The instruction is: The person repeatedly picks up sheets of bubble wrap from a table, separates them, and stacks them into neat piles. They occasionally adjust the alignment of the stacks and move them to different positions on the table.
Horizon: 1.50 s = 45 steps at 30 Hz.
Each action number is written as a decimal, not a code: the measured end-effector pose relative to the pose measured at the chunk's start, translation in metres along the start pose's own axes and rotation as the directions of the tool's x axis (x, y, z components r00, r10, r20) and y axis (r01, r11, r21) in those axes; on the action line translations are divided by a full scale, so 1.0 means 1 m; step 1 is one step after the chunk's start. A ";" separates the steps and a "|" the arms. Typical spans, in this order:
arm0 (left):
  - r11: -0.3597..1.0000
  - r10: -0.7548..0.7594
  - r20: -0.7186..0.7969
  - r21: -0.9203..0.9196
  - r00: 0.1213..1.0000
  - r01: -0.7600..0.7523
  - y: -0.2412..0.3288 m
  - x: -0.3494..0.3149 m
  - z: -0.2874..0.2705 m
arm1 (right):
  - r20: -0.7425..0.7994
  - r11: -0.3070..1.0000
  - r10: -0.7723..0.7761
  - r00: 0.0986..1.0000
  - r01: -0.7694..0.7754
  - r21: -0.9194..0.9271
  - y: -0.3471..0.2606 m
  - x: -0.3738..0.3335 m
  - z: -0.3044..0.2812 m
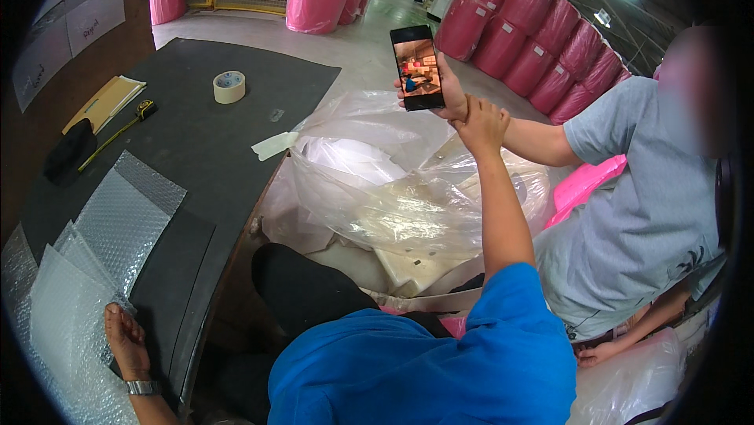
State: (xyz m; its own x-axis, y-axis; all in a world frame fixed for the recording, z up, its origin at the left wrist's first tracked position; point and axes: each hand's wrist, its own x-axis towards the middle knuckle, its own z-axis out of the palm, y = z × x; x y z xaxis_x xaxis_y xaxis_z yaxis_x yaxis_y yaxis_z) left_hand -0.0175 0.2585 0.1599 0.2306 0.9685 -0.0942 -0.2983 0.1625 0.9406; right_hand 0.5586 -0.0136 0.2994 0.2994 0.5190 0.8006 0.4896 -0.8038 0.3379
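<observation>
My left hand, with a metal-banded watch on its wrist, rests at the edge of a stack of clear bubble wrap sheets. Its fingers curl closed over that edge. Out ahead, my right hand is wrapped around the wrist of a co-worker in a grey T-shirt. The co-worker's hand holds up a black smartphone whose lit screen shows an orange-toned picture. More bubble wrap lies farther up the dark tabletop.
On the dark table lie a tape roll, a tape measure, brown envelopes and a black item. A large bin lined with clear plastic stands to its right. Pink wrapped rolls are stacked behind.
</observation>
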 end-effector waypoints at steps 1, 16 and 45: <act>1.000 0.001 -0.003 0.004 1.000 -0.001 0.000 -0.001 0.001 | 0.011 1.000 0.009 1.000 -0.009 0.000 0.002 0.000 0.003; 1.000 0.001 -0.008 -0.008 1.000 -0.001 -0.002 0.002 -0.002 | 0.104 0.961 0.245 0.964 -0.227 -0.155 0.038 -0.002 0.069; 0.998 -0.061 0.019 -0.009 0.998 0.061 0.005 0.000 0.001 | 0.749 0.759 -0.643 0.160 -0.004 0.651 -0.231 -0.214 0.048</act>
State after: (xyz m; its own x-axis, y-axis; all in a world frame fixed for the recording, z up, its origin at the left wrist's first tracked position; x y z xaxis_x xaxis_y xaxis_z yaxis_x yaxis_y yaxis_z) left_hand -0.0178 0.2588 0.1654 0.2657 0.9531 -0.1450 -0.2918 0.2229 0.9301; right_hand 0.4212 0.0752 0.0261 0.3470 0.8176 -0.4595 0.9037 -0.4225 -0.0693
